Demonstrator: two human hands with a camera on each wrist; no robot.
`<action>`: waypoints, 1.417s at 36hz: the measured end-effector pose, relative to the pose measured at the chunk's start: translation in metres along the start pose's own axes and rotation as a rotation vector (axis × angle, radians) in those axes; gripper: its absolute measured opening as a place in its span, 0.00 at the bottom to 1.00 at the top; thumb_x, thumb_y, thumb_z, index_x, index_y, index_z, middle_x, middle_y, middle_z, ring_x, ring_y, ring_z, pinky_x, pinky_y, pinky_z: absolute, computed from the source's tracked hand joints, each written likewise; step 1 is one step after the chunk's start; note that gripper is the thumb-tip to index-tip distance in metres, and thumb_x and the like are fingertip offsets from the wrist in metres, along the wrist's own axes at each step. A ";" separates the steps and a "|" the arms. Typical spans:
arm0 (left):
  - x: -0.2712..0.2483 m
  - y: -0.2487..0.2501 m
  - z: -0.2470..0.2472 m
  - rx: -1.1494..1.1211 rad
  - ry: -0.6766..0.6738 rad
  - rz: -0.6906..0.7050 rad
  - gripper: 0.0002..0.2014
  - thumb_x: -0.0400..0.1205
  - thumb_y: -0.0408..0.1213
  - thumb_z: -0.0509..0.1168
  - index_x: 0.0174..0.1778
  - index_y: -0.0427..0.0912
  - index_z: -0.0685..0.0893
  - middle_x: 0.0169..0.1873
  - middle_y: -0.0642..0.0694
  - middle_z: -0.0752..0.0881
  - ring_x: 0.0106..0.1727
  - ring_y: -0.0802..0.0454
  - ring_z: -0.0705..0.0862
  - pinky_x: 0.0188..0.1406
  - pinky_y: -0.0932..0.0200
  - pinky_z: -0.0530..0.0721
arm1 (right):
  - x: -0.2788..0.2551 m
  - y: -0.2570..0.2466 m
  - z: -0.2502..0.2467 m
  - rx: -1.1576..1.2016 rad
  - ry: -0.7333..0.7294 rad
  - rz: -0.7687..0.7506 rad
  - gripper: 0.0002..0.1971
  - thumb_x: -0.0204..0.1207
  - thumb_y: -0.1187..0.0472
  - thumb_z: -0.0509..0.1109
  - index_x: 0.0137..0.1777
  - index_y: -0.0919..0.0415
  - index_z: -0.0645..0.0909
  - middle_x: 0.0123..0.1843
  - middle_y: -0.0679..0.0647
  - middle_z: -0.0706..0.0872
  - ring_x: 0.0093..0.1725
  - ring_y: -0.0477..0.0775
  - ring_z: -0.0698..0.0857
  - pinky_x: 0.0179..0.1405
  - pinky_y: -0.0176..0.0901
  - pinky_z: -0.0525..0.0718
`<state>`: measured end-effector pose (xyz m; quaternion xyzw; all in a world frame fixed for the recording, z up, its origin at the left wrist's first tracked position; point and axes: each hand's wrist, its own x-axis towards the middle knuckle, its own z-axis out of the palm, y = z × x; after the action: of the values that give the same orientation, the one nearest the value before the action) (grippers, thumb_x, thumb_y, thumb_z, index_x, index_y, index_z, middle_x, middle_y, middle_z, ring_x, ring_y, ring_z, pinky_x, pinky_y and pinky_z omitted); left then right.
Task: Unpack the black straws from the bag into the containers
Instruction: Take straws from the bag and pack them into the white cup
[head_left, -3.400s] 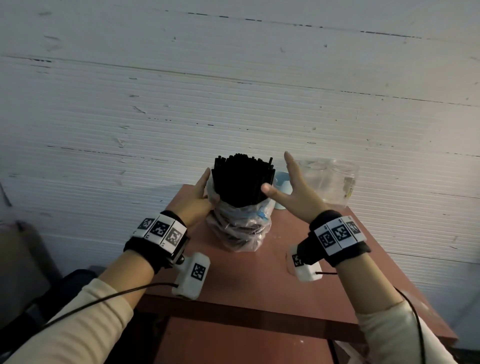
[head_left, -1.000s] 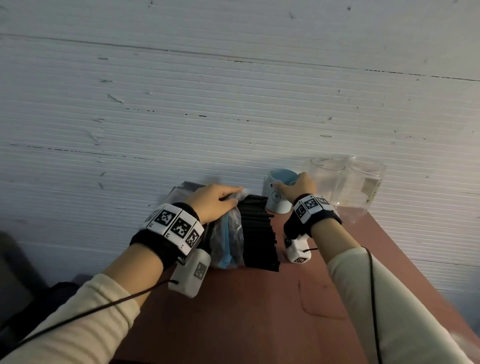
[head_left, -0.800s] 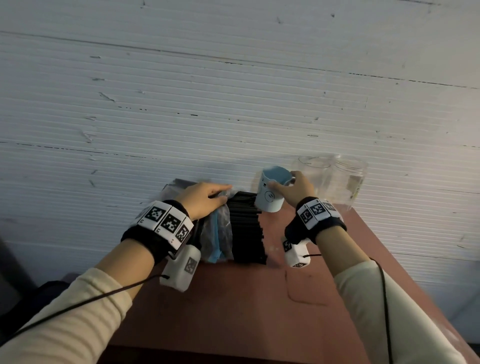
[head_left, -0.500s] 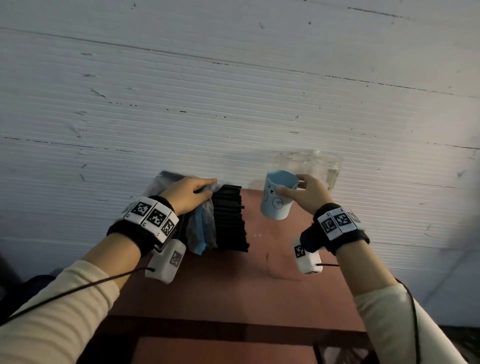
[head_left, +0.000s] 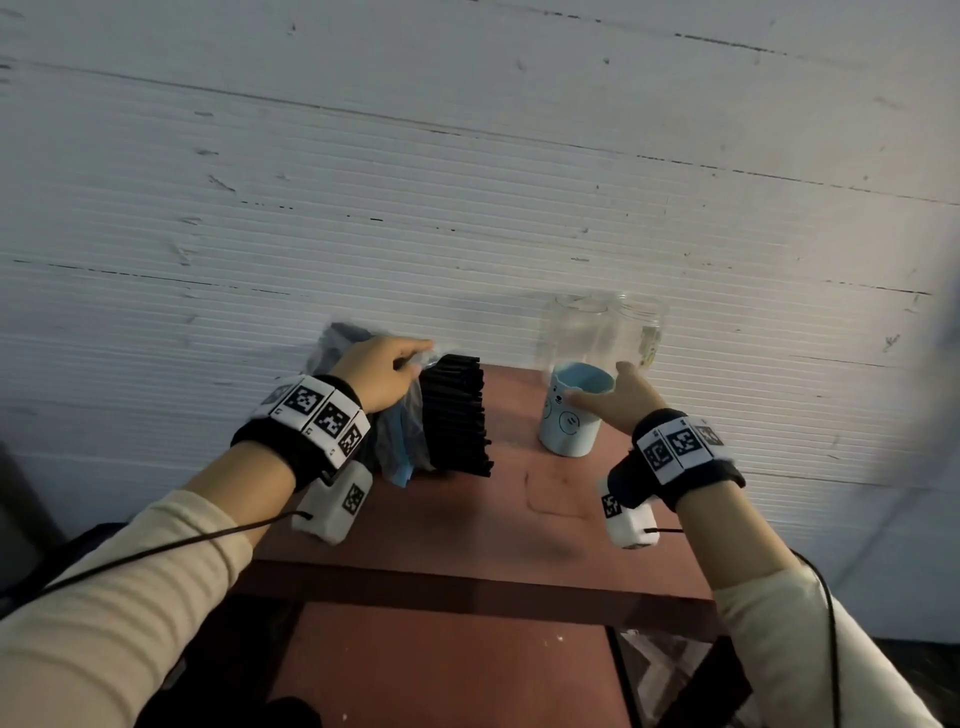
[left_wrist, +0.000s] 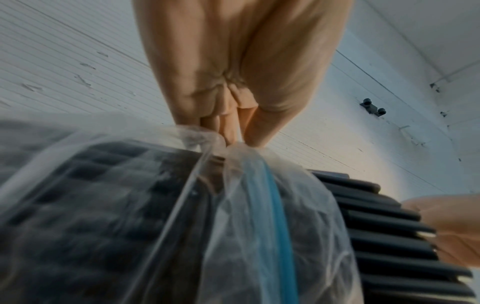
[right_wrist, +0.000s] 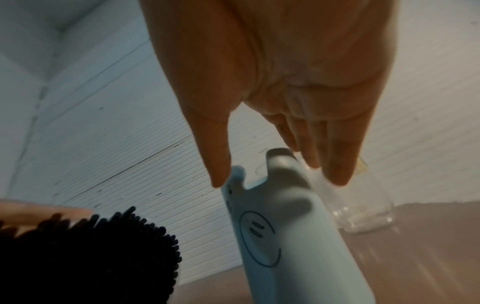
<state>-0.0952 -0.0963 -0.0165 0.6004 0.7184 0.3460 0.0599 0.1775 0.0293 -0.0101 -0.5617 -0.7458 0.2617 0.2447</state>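
A bundle of black straws (head_left: 454, 415) lies on its side on the red-brown table (head_left: 467, 525), half inside a clear plastic bag (head_left: 397, 447) with a blue strip. My left hand (head_left: 410, 358) pinches the bag's gathered top (left_wrist: 233, 148) between thumb and fingers (left_wrist: 257, 131). A light blue cup (head_left: 569, 415) with a face drawn on it stands upright on the table to the right of the straws. My right hand (head_left: 597, 395) holds the cup (right_wrist: 272, 236) by its rim, thumb (right_wrist: 218, 176) on the near side and fingers behind. The straw ends (right_wrist: 103, 257) point toward the cup.
Two clear jars (head_left: 602, 332) stand at the table's back edge against the white ribbed wall (head_left: 467, 208), just behind the cup. A lower shelf (head_left: 441, 670) shows under the table's front edge. Bare tabletop lies in front of the straws and the cup.
The bag, upright at first, now lies on its side. My right hand lifted the blue cup from the back and brought it down onto the table nearer me. My left hand kept its pinch.
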 end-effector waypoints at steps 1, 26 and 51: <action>-0.001 0.001 -0.001 0.002 0.011 0.002 0.18 0.87 0.43 0.60 0.74 0.50 0.78 0.71 0.49 0.81 0.72 0.53 0.78 0.65 0.67 0.71 | -0.003 -0.004 0.000 -0.002 0.037 -0.038 0.45 0.73 0.47 0.75 0.81 0.68 0.56 0.79 0.64 0.68 0.75 0.62 0.71 0.65 0.48 0.74; 0.005 -0.011 0.004 -0.218 0.027 0.061 0.12 0.83 0.41 0.67 0.63 0.52 0.85 0.60 0.50 0.88 0.62 0.58 0.84 0.68 0.54 0.81 | -0.011 -0.077 0.061 0.236 -0.151 -0.392 0.07 0.73 0.67 0.75 0.39 0.52 0.87 0.38 0.58 0.89 0.43 0.61 0.90 0.54 0.57 0.88; 0.014 -0.010 0.007 -0.213 0.035 0.025 0.15 0.83 0.36 0.68 0.65 0.49 0.84 0.64 0.50 0.86 0.65 0.58 0.83 0.63 0.67 0.75 | -0.024 -0.066 0.066 0.469 -0.229 -0.319 0.08 0.81 0.60 0.68 0.58 0.58 0.82 0.55 0.64 0.87 0.47 0.60 0.89 0.49 0.55 0.90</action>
<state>-0.1034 -0.0807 -0.0228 0.5932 0.6711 0.4317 0.1066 0.0928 -0.0165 -0.0165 -0.3326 -0.7665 0.4465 0.3200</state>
